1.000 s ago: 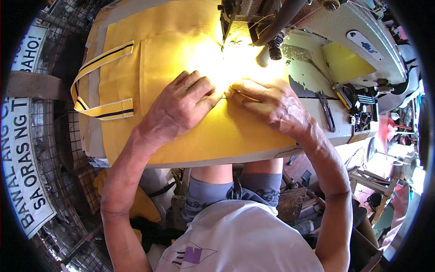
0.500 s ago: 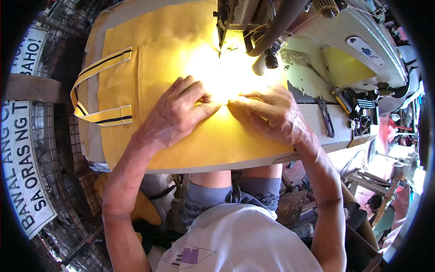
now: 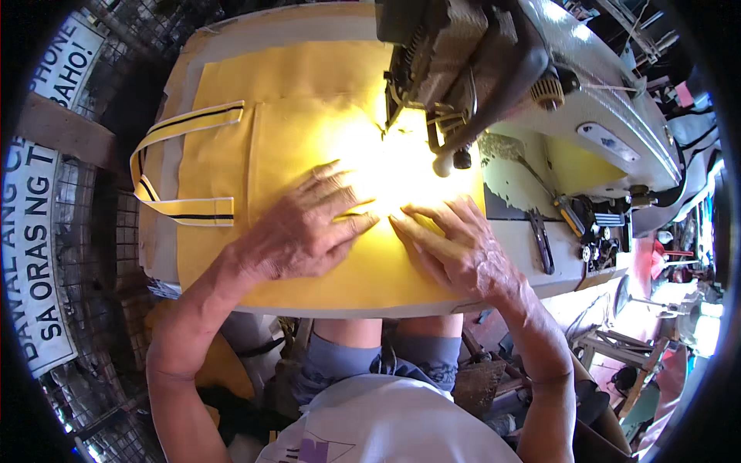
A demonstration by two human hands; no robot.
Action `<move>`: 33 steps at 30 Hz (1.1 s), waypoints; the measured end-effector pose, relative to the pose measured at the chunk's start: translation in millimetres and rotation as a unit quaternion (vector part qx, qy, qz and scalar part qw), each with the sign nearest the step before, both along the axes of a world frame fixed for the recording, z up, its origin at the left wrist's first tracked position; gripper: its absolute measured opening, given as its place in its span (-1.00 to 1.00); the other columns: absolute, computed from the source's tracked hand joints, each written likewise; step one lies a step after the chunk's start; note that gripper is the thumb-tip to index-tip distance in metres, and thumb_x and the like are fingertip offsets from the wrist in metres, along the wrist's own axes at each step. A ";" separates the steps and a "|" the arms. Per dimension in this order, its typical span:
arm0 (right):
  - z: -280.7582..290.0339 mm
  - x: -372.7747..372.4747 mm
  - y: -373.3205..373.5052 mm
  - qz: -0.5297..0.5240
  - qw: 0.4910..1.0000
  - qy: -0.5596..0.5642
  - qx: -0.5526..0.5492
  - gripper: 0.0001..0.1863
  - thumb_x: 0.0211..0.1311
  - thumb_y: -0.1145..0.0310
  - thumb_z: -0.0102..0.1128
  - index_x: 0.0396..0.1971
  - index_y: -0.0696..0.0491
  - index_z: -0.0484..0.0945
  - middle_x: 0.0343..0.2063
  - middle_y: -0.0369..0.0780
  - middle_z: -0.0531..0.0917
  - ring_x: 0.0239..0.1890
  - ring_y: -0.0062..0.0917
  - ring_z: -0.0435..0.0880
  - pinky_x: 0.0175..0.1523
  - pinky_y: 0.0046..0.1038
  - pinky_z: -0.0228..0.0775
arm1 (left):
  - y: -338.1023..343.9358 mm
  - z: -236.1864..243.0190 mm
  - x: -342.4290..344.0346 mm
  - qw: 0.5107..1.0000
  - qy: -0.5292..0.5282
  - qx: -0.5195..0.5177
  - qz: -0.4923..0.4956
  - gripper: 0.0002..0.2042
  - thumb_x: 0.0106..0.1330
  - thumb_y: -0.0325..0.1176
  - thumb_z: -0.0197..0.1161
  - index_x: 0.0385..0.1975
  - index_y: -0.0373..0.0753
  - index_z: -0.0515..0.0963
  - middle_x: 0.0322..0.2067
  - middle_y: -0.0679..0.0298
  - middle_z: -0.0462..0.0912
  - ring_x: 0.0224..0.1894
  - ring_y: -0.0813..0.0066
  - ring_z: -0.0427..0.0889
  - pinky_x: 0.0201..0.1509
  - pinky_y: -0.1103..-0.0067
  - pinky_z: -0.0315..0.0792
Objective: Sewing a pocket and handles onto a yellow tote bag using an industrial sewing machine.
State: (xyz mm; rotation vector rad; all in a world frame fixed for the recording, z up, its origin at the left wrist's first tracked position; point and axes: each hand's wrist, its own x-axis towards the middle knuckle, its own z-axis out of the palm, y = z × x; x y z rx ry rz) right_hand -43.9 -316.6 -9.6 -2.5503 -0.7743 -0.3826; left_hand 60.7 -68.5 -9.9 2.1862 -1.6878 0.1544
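A large yellow fabric panel [image 3: 324, 289] lies spread under the sewing machine head [image 3: 455, 54], its middle washed out by bright lamp light. A loop strap [image 3: 193, 210], yellow with a dark stripe and pale edges, reaches past the panel's left side. My left hand [image 3: 312, 224] rests on the fabric left of the glare, fingers stretched out and apart. Across from it my right hand [image 3: 455, 247] lies on the panel, its fingers extended toward the lit spot. A small gap separates the two hands. Glare hides the needle area and some fingertips.
Right of the fabric, on the pale table [image 3: 505, 239], lie a dark slim hand tool [image 3: 542, 241] and a yellow-handled tool [image 3: 570, 217]. The machine arm [image 3: 610, 116] stands at the back right. A wire grid [image 3: 73, 224] with signs borders the left.
My fingers have gone from pinched close together at the fabric to flatter and more spread. The hands have drawn slightly apart. The whole view has shifted a little.
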 end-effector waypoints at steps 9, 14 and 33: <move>5.2 21.2 -7.3 0.003 0.992 0.106 -0.069 -0.48 0.05 0.44 0.31 0.11 0.06 0.57 0.00 -0.15 0.58 0.03 -0.26 0.53 0.15 -0.20 0.34 | -2.4 0.2 22.3 0.997 0.053 -0.029 -0.040 -0.62 0.17 -0.25 0.35 -0.04 -0.29 0.63 0.11 0.03 0.54 0.30 0.02 0.41 0.46 0.07 0.20; 12.8 27.4 -18.8 -0.030 0.988 0.107 -0.104 -0.52 0.06 0.46 0.29 0.07 0.05 0.60 0.01 -0.16 0.59 0.04 -0.24 0.55 0.15 -0.17 0.38 | -10.7 3.5 51.8 0.995 0.074 -0.039 -0.057 -0.64 0.16 -0.27 0.36 -0.09 -0.32 0.63 0.10 0.05 0.55 0.31 0.04 0.40 0.48 0.09 0.20; 172.3 27.1 -417.1 -0.448 0.846 -0.066 -0.281 -0.48 0.45 -0.03 0.04 0.06 0.13 0.62 -0.02 0.00 0.67 -0.05 -0.22 0.68 0.13 -0.32 0.45 | -14.2 2.8 63.5 0.997 0.071 -0.018 -0.025 -0.57 0.12 -0.33 0.42 0.01 -0.28 0.59 0.16 0.09 0.50 0.35 0.09 0.36 0.51 0.10 0.15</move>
